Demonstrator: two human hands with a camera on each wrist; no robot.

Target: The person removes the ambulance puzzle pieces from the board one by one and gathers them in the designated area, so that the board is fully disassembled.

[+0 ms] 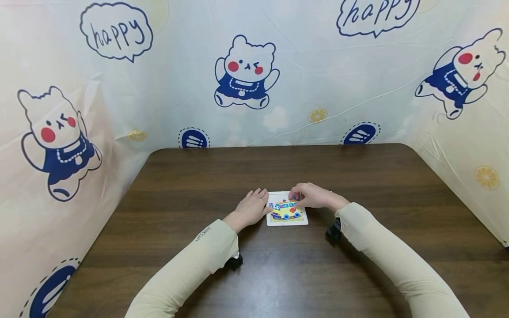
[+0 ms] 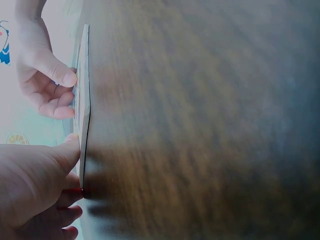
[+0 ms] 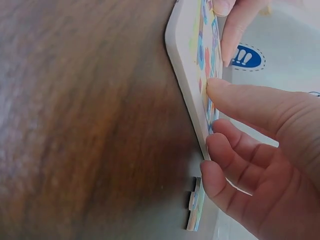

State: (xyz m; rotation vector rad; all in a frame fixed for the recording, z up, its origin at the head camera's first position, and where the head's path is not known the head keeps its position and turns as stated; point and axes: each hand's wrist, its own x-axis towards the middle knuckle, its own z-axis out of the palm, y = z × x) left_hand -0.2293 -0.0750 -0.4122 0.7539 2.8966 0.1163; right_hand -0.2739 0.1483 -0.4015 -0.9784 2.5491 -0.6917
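Observation:
A white-framed jigsaw puzzle board (image 1: 287, 223) with a yellow ambulance picture lies flat on the table. My left hand (image 1: 251, 207) rests at its left edge. The left thumb touches the frame, and the other fingers extend along and past the board's side. Over the upper right part of the picture is my right hand (image 1: 312, 195), its thumb and curled fingers pinching a puzzle piece against the board. That piece is mostly hidden by the fingers; only a bluish bit shows. In the right wrist view, the right thumb touches the picture's surface.
A loose puzzle piece (image 3: 195, 205) lies on the table beyond the board, near the right fingertips. The brown wooden table (image 1: 199, 176) extends around the board. A printed cloth (image 1: 191, 79) with cartoon bears hangs behind and at both sides.

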